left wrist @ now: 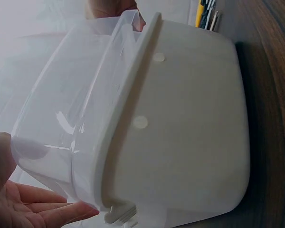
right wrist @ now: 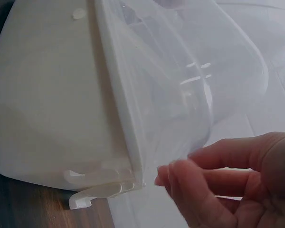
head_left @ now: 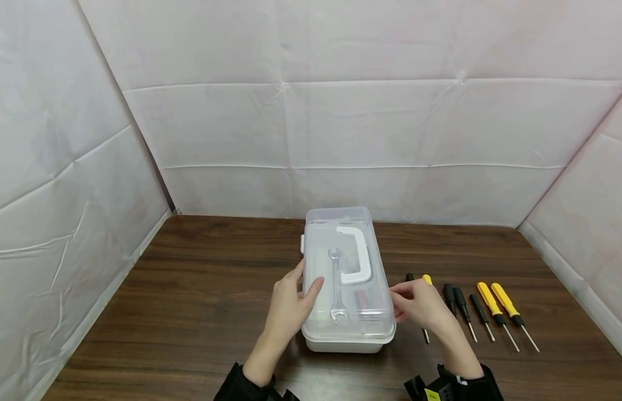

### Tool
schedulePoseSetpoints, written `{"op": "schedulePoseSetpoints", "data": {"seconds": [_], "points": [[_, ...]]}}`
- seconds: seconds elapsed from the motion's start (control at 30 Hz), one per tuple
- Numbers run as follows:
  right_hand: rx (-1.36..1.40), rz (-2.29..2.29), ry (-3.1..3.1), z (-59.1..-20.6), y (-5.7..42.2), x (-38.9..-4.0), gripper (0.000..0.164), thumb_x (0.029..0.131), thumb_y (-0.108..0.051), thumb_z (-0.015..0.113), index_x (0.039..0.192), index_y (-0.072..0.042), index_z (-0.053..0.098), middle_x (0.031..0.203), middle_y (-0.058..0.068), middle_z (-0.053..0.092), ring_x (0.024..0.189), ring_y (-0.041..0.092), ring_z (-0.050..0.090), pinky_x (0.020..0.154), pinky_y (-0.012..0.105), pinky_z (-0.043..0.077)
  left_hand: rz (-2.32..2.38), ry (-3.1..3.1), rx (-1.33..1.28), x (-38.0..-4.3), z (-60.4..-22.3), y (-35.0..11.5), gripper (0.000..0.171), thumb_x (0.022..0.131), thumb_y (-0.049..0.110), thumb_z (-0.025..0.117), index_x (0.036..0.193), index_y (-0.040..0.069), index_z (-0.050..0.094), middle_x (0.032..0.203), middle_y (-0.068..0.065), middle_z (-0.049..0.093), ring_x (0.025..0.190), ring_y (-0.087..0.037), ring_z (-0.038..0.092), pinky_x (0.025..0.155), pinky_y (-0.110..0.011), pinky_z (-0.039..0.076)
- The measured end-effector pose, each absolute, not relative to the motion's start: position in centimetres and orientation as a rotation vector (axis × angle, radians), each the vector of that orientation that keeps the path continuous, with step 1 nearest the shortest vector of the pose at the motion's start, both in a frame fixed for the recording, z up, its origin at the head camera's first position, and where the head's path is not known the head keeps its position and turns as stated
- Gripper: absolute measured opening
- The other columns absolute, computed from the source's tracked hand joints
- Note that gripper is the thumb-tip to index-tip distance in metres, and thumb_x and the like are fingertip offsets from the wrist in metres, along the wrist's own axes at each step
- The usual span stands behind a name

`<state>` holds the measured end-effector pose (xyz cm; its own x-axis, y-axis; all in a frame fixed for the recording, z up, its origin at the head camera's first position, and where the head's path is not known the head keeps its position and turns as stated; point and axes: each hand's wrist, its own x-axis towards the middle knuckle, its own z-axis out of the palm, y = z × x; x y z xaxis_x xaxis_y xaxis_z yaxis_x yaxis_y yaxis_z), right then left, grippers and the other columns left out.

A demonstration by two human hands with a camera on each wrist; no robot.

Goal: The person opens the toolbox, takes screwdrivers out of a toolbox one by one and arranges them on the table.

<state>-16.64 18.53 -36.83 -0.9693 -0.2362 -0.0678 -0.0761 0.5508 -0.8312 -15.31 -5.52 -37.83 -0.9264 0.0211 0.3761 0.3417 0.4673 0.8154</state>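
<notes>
A toolbox with a pale base (left wrist: 190, 114) and a clear lid (head_left: 318, 323) stands upright on the table, its lid down. Through the lid shows a wrench (head_left: 337, 287), beside the white carry handle (head_left: 363, 256). My left hand (head_left: 285, 303) is at the box's left side, thumb over the lid's top edge, straight fingers along the side near a white latch (left wrist: 121, 213). On the opposite side my right hand (head_left: 421, 303) has its bent fingertips at the lid's edge. Just below them, a latch (right wrist: 102, 192) sticks outward from the base.
Right of the box, several screwdrivers lie in a row, including black-handled ones (head_left: 461, 301) and yellow-handled ones (head_left: 506, 301). My right hand partly hides the nearest. White cloth walls (head_left: 341, 139) surround the brown wooden table (head_left: 200, 301) at the back and sides.
</notes>
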Motion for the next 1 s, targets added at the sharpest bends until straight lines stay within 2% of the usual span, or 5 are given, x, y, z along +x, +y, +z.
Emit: {"op": "schedulePoseSetpoints", "data": {"seconds": [0.4, 0.5, 0.63, 0.77, 1.0], "points": [[-0.271, -1.077, 2.823, -37.2, 17.6, -16.4, 0.018, 0.084, 0.001, 0.049, 0.08, 0.001, 0.066, 0.056, 0.002, 0.055, 0.047, 0.016, 0.056, 0.044, 0.024, 0.045, -1.19, -2.394, -0.277, -15.2, -38.4, -4.7, 0.051, 0.085, 0.025, 0.059, 0.118, -0.013, 0.048, 0.112, -0.025, 0.055, 0.099, -0.029, 0.056, 0.077, -0.037, 0.047], [-0.281, -1.104, 2.798, -37.3, 17.7, -16.4, 0.017, 0.084, 0.001, 0.049, 0.084, 0.003, 0.066, 0.06, 0.003, 0.057, 0.048, 0.016, 0.056, 0.045, 0.025, 0.046, -1.187, -2.389, -0.252, -15.2, -38.4, -4.6, 0.051, 0.084, 0.025, 0.059, 0.118, -0.012, 0.049, 0.111, -0.024, 0.056, 0.098, -0.028, 0.057, 0.075, -0.037, 0.047], [-0.262, -1.145, 2.754, -37.4, 18.2, -16.7, 0.02, 0.085, -0.001, 0.051, 0.099, 0.009, 0.062, 0.067, 0.005, 0.059, 0.053, 0.017, 0.057, 0.05, 0.03, 0.048, -1.224, -2.381, -0.235, -15.1, -38.5, -4.6, 0.051, 0.084, 0.025, 0.06, 0.118, -0.011, 0.049, 0.111, -0.024, 0.056, 0.096, -0.029, 0.058, 0.068, -0.035, 0.05], [-0.291, -1.036, 2.811, -37.7, 18.9, -17.6, 0.031, 0.083, -0.004, 0.057, 0.111, 0.009, 0.055, 0.079, 0.007, 0.061, 0.066, 0.018, 0.058, 0.056, 0.031, 0.048, -1.253, -2.375, -0.235, -15.1, -38.7, -4.5, 0.051, 0.084, 0.027, 0.059, 0.119, -0.01, 0.049, 0.111, -0.024, 0.056, 0.095, -0.03, 0.058, 0.065, -0.032, 0.05], [-0.439, -0.895, 2.833, -39.1, 20.2, -20.9, 0.052, 0.073, -0.011, 0.07, 0.116, 0.009, 0.05, 0.098, 0.018, 0.059, 0.09, 0.032, 0.056, 0.07, 0.039, 0.047, -1.256, -2.376, -0.219, -15.2, -38.7, -4.6, 0.051, 0.084, 0.028, 0.059, 0.119, -0.009, 0.05, 0.111, -0.022, 0.056, 0.094, -0.029, 0.058, 0.065, -0.031, 0.05]]}}
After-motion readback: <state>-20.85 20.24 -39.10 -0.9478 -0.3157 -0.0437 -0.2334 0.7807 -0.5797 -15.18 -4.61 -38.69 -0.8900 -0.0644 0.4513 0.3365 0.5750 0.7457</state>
